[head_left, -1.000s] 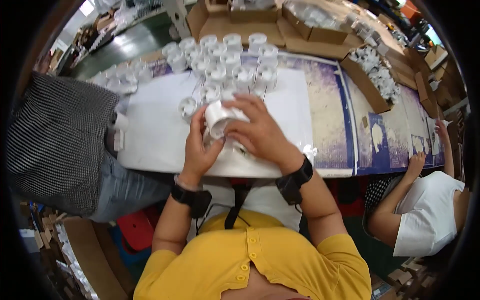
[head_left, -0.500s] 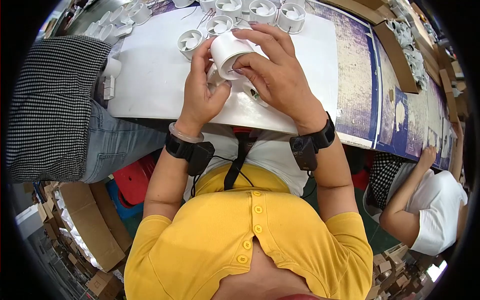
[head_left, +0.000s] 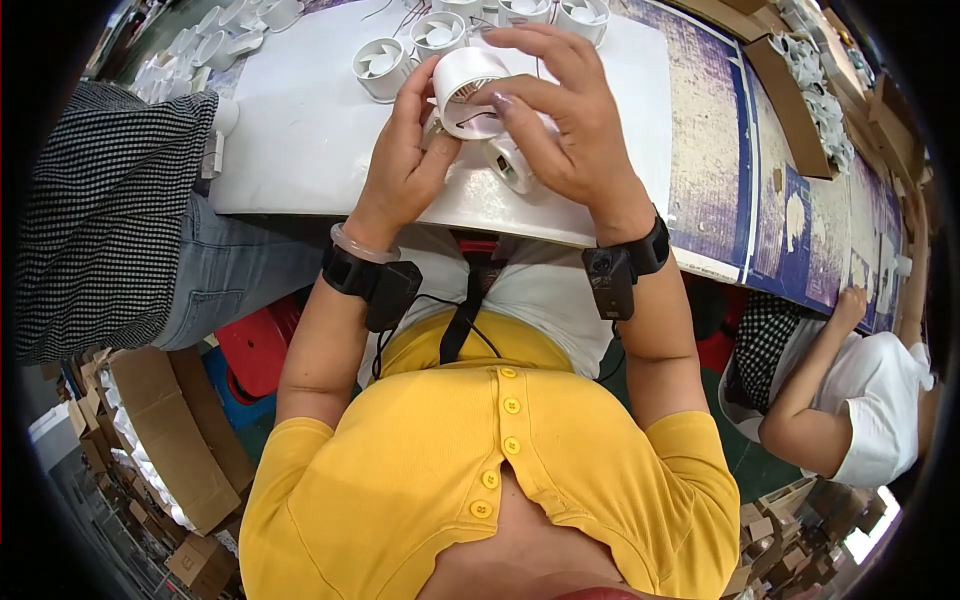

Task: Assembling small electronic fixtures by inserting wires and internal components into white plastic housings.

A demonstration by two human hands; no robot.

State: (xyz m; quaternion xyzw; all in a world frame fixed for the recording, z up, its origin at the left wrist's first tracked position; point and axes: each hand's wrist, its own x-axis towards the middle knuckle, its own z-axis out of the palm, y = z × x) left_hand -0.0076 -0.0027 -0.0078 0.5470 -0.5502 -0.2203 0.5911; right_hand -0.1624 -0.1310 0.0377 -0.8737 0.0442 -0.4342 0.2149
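Observation:
My left hand (head_left: pixel 408 160) grips a white cylindrical housing (head_left: pixel 458 68) from its left side, fingers behind and thumb below. The housing is tilted so its open end faces me; ribs or slots show inside, and a thin dark wire lies at the opening. My right hand (head_left: pixel 570 130) is at the right of the housing, its index finger reaching into the opening, thumb alongside and other fingers spread. Just beneath the housing, a rounded white part (head_left: pixel 510 165) with a small dark component lies on the white work surface (head_left: pixel 300 130).
Several white round housings with fan blades (head_left: pixel 380 62) stand along the far side, with loose thin wires among them. More white parts (head_left: pixel 225 45) lie at the far left. A person in checked cloth (head_left: pixel 110 220) sits close at left; another person (head_left: pixel 850 410) works at right. An open carton (head_left: pixel 790 105) holds white parts.
The housing has turned so its opening faces me more and shows its inside. My right thumb and index finger have shifted from its lower rim up to the opening.

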